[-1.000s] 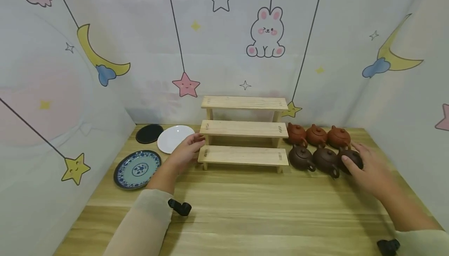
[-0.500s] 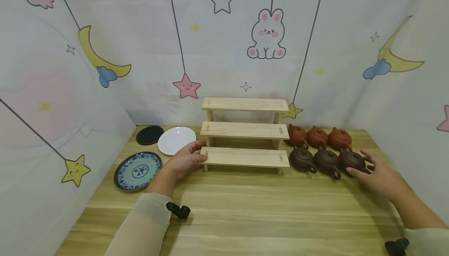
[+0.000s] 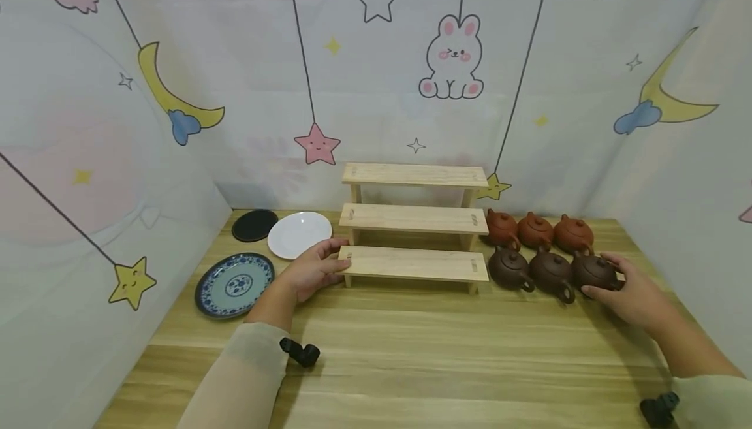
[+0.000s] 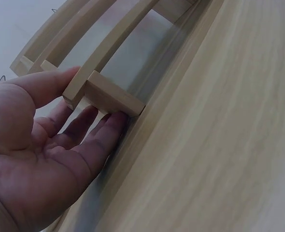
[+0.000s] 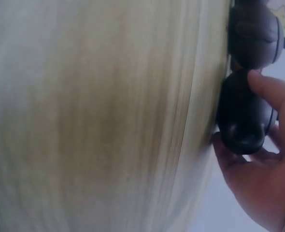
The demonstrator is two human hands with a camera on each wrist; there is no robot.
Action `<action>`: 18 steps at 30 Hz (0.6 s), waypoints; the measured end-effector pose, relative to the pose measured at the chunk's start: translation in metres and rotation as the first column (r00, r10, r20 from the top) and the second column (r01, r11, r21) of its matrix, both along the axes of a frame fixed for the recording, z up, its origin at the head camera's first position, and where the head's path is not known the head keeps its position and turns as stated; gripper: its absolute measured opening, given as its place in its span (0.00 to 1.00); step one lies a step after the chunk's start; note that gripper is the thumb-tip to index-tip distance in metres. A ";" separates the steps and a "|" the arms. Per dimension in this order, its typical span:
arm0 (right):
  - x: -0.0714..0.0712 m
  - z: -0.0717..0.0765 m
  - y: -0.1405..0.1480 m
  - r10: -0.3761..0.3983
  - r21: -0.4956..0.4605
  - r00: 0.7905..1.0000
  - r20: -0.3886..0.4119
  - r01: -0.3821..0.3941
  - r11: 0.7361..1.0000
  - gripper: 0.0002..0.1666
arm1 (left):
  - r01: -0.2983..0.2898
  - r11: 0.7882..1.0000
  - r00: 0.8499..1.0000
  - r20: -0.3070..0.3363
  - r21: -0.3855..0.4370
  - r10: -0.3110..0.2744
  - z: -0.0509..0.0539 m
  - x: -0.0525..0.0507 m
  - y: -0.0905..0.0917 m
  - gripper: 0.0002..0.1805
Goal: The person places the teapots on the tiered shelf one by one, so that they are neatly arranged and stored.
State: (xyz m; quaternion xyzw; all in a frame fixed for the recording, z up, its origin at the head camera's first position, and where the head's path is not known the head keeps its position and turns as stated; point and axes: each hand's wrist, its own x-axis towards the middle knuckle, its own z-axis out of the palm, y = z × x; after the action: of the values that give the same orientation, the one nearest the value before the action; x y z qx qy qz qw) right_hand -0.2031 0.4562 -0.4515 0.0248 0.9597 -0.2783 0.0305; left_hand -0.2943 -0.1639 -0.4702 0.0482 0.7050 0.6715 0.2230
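My left hand (image 3: 308, 273) grips the left end of the lowest step of a three-tier wooden stand (image 3: 414, 262). In the left wrist view the thumb lies against the shelf edge and the fingers reach beneath it to the support block (image 4: 112, 95). At the right, my right hand (image 3: 637, 295) holds the rightmost dark brown teapot (image 3: 595, 271) from its right side. The right wrist view has the thumb on the body of this teapot (image 5: 241, 108) and fingers on its opposite side, partly hidden. Two more dark teapots (image 3: 550, 269) stand left of it.
Three reddish-brown teapots (image 3: 534, 230) stand in a row behind the dark ones. Left of the stand lie a white plate (image 3: 299, 234), a black round plate (image 3: 254, 225) and a blue-patterned plate (image 3: 235, 285). A printed cloth (image 3: 376, 89) encloses the wooden table (image 3: 411, 357).
My right hand has shifted from over the right dark teapot to its right side, and its fingers have closed round it. My left hand has moved its thumb onto the lowest step.
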 end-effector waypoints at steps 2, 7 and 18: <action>0.001 0.000 0.000 -0.003 0.003 1.000 0.003 0.003 1.000 0.62 | 0.001 1.000 1.000 0.003 0.003 -0.001 0.000 0.000 0.000 0.37; 0.001 -0.001 0.000 0.004 0.001 1.000 -0.001 -0.004 1.000 0.59 | 0.003 1.000 1.000 0.014 0.005 -0.003 -0.001 0.000 0.000 0.37; 0.005 0.029 -0.010 -0.015 -0.017 1.000 -0.001 0.015 1.000 0.64 | 0.005 1.000 1.000 0.014 0.010 -0.005 -0.003 -0.001 -0.001 0.37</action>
State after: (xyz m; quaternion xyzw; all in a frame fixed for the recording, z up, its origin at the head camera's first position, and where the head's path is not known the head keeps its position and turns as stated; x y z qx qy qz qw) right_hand -0.1981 0.4464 -0.4228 0.0318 0.9571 -0.2865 0.0283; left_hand -0.2950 -0.1653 -0.4733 0.0464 0.6998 0.6748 0.2296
